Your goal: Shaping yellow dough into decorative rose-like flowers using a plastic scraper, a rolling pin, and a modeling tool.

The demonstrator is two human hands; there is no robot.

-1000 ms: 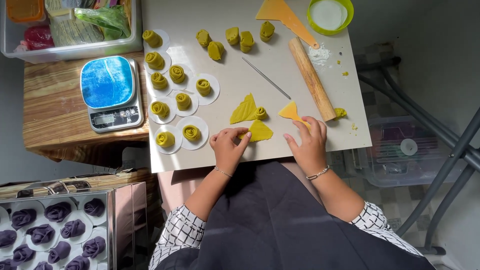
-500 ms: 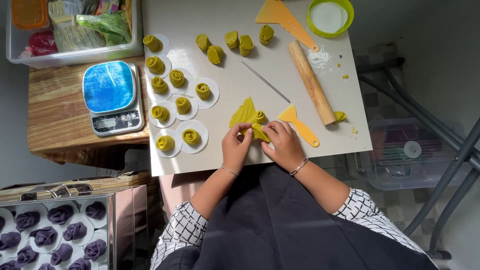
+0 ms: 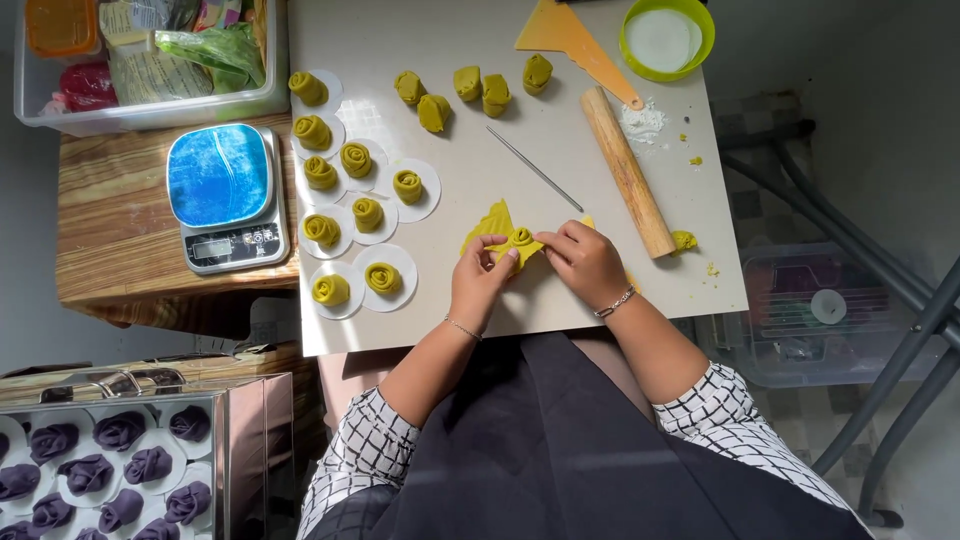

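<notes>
Both hands work one dough roll (image 3: 521,240) near the front edge of the table (image 3: 480,310). The left hand (image 3: 482,283) lies at 7 o'clock from it, fingers closed on its lower-left side. The right hand (image 3: 583,262) lies at 4 o'clock, fingertips pinched on its right end. Both touch it; neither is clearly nearer. The roll's spiral face points up toward the camera. Its unrolled strip runs from 10 o'clock to 4 o'clock, the flat tail (image 3: 492,220) trailing toward 10 o'clock. Finished dough roses (image 3: 383,278) sit on paper rounds at 9 o'clock. A rolling pin (image 3: 627,171) lies at 2 o'clock, well apart.
</notes>
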